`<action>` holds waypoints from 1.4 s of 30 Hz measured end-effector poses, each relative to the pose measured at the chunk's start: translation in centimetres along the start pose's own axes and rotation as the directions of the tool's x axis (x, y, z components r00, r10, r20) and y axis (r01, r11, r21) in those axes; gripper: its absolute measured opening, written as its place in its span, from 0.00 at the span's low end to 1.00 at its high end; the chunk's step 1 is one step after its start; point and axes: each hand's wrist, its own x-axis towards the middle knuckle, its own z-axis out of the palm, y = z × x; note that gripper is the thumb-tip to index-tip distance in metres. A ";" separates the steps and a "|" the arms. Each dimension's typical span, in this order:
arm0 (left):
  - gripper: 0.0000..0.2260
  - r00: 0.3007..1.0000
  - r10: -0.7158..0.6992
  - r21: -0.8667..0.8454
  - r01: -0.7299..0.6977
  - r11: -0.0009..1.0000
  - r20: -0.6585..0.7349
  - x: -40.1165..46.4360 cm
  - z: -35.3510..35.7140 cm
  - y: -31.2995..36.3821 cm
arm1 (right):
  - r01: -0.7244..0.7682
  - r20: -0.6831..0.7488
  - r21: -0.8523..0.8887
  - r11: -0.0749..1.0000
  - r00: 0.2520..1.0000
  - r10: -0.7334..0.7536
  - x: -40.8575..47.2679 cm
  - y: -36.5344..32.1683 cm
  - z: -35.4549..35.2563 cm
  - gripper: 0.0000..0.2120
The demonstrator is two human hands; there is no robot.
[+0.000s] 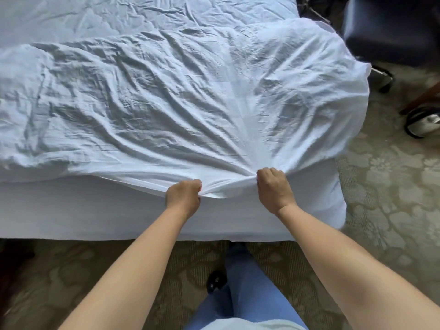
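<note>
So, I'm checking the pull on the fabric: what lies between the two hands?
Only a short, bunched span of the white sheet, gripped at one end by the left hand and at the other by the right hand. The head view shows it.

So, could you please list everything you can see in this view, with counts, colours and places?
sheet: one, white, rumpled over the bed, near edge bunched in both hands
bed: one, white, across the upper view
carpet: one, beige floral, around the bed
chair: one, dark, top right
black-and-white object: one, right edge, kind unclear
shoe: one, black, on the carpet, bottom centre
trousers: one pair, blue, bottom centre
left hand: one, grips the sheet's near edge
right hand: one, grips the same edge alongside
</note>
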 end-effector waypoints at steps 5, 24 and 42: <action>0.11 0.990 0.071 0.029 -0.075 0.997 0.124 -1.4 2.3 -0.7 | 0.070 0.448 -0.066 0.995 0.893 -0.033 -0.4 -1.4 -0.8 0.04; 0.24 0.690 -0.236 -0.692 0.512 -0.510 0.684 11.6 -0.2 2.2 | -0.608 0.924 0.382 -0.696 0.271 0.270 13.4 -1.5 3.4 0.27; 0.06 0.641 -0.330 -0.441 0.015 -0.898 0.693 23.6 -7.6 2.0 | -0.260 0.940 0.304 -0.916 0.241 0.243 27.9 1.2 0.0 0.04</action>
